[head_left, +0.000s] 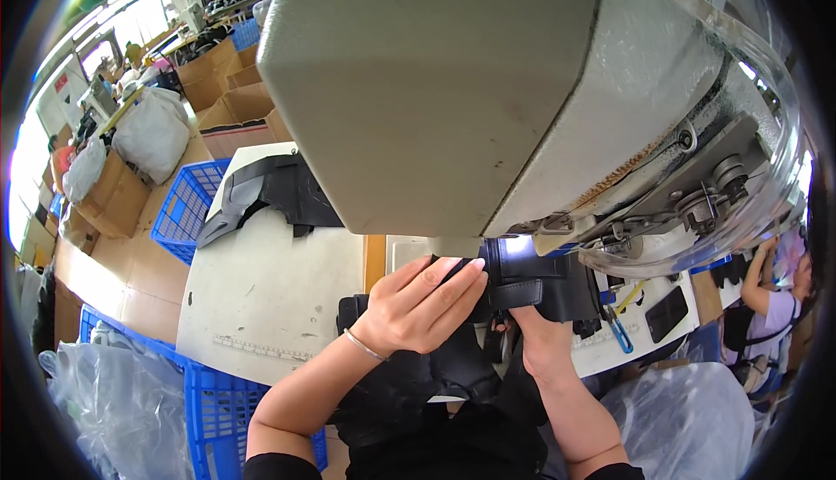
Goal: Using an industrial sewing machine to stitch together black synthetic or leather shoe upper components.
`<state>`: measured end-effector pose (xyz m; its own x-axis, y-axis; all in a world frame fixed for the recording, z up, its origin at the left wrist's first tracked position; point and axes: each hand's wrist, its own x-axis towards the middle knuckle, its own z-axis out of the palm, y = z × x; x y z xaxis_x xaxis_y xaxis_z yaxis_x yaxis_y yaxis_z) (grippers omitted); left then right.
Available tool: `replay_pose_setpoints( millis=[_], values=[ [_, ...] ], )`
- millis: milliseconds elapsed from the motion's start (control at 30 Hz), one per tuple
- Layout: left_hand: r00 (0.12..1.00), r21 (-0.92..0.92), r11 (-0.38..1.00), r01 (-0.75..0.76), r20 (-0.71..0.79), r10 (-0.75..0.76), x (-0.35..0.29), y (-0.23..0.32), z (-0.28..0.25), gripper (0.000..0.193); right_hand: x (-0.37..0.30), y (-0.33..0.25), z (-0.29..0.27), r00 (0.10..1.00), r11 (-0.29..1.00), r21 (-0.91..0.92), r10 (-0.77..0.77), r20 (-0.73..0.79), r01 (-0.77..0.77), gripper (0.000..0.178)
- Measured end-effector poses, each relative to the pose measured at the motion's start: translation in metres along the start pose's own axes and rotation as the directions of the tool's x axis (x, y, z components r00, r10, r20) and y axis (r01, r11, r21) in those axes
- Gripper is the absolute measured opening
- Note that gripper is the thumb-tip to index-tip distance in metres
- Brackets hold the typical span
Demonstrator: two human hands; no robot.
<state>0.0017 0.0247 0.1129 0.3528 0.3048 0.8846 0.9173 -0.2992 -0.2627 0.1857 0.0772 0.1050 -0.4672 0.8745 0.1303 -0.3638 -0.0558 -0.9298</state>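
Observation:
A black leather-like piece (557,299) with a short strap (517,294) lies under the large beige sewing machine head (427,105). My left hand (422,301) is bent over this piece from the left, fingers close together and closed on its edge beside the machine's lower end. The left thumb is hidden. My right hand (542,334) reaches underneath the same piece from the near side, so its fingers are out of sight. More of the black material hangs over the table's near edge toward my lap.
Black and grey cut pieces (270,191) lie on the white table (261,293) at left. Blue crates (187,206) stand beside it. At right are blue-handled snips (620,334) and a dark phone (667,313). A clear plastic guard (788,149) curves round the machine. Another person (771,306) sits far right.

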Motion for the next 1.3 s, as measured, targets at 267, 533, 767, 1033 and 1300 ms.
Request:
replay_pose_setpoints(
  millis=[267, 533, 767, 1033, 1300],
  values=[
    [1.000, -0.037, 0.999, 0.016, 0.002, -0.016, 0.003, -0.002, -0.002, 0.018, 0.000, -0.001, 0.004, 0.997, 0.991, -0.111, -0.077, -0.027, 0.074, 0.003],
    [0.999, -0.013, 0.999, 0.038, 0.013, -0.038, 0.004, -0.008, -0.001, 0.023, 0.006, -0.008, 0.007, 1.000, 0.993, -0.119, -0.010, 0.006, 0.011, 0.018],
    [0.998, -0.054, 0.997, 0.060, -0.030, -0.062, 0.003, -0.011, 0.005, 0.028, 0.008, -0.010, 0.015, 0.999, 0.989, -0.144, -0.036, -0.029, 0.032, 0.018],
    [0.989, -0.094, 0.986, 0.140, -0.036, -0.144, 0.002, -0.011, 0.008, 0.040, 0.026, -0.002, -0.002, 0.985, 0.918, -0.359, -0.149, 0.083, 0.169, 0.016],
    [0.994, -0.114, 0.988, 0.104, -0.017, -0.107, 0.000, -0.006, 0.001, 0.037, 0.017, -0.004, 0.000, 1.000, 0.994, -0.112, 0.012, 0.026, -0.009, 0.013]
  ],
)
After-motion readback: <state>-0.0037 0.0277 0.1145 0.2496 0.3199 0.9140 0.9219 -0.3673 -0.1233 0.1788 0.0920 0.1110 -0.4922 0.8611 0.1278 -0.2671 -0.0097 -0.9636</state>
